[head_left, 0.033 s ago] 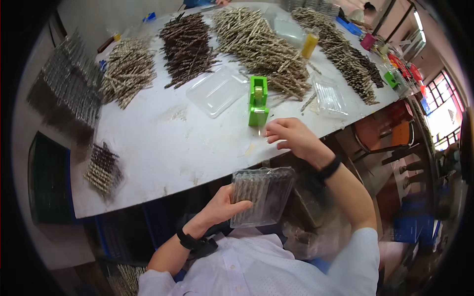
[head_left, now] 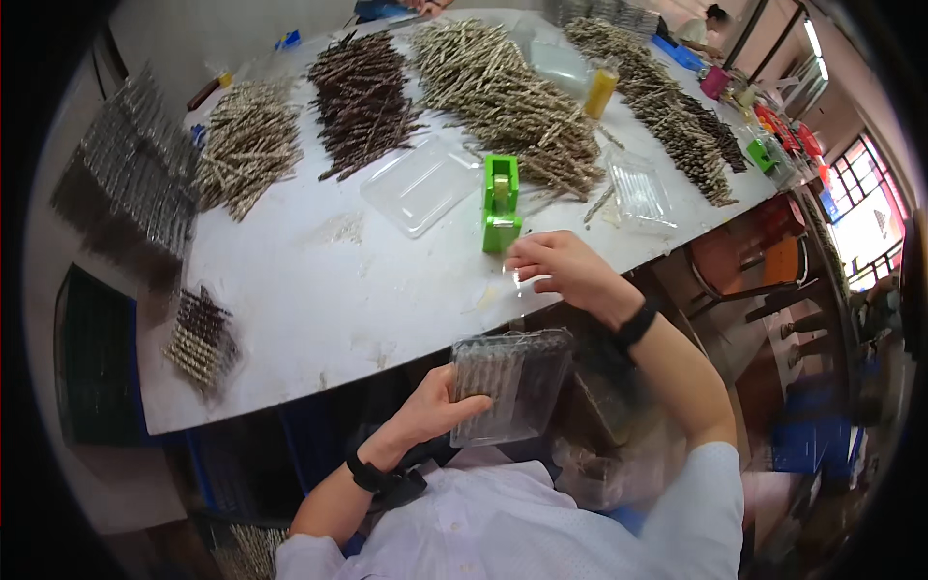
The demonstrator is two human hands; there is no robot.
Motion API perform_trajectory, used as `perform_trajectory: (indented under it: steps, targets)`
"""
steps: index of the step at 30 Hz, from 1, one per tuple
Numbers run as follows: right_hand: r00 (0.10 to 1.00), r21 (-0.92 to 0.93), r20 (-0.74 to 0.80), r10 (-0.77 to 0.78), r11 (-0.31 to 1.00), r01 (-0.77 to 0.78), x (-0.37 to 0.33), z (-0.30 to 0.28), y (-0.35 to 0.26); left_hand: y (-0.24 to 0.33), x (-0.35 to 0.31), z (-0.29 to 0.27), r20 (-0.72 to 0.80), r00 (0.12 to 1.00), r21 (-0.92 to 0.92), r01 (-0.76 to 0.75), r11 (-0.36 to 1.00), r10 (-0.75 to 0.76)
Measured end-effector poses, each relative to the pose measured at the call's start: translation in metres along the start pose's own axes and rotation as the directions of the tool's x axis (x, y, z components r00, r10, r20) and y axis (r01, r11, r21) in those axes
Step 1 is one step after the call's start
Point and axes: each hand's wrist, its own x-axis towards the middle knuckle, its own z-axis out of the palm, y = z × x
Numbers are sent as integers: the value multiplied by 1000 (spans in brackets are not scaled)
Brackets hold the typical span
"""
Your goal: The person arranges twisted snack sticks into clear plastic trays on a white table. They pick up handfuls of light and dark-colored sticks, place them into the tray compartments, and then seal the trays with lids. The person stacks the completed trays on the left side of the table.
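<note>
My left hand [head_left: 437, 408] grips a clear plastic box [head_left: 517, 401] by its left side, thumb across the front. Twisted sticks show through the left part of the box, which is held just off the table's near edge. Beyond it, my right hand [head_left: 568, 271] is raised over the edge with thumb and forefinger pinched. A thin glinting strip of clear tape [head_left: 511, 288] appears to hang from those fingertips. Right by them stands a green tape dispenser [head_left: 502, 235] with a roll in it.
Piles of pale sticks [head_left: 249, 140] and dark sticks [head_left: 360, 106] cover the far side of the white table [head_left: 290, 329]. A clear lid [head_left: 420, 188] lies left of the dispenser. A packed box [head_left: 201, 343] sits near the left corner, below stacked clear trays [head_left: 130, 169].
My right hand has shifted slightly left beside the dispenser, and the clear strip below its fingers shows more. The left hand keeps its grip on the box.
</note>
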Motion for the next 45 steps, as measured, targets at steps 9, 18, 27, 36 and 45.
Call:
perform_trajectory:
  steps: [9, 18, 27, 36, 45]
  targets:
    - [985, -291, 166, 41, 957, 9, 37, 4, 35, -26, 11, -18, -52, 989, 349, -113, 930, 140]
    - [847, -232, 525, 78, 971, 54, -37, 29, -4, 34, -25, 9, 253, 719, 695, -600, 396, 647]
    - [749, -537, 652, -116, 627, 564, -59, 62, 8, 50, -50, 23, 392, 545, 787, -616, 37, 742]
    - [698, -549, 683, -214, 480, 684, -36, 87, 10, 48, -73, 30, 448, 563, 836, -540, -101, 695]
    - [775, -238, 584, -241, 862, 447, -64, 92, -74, 80, -122, -26, 158, 543, 971, -239, -29, 825]
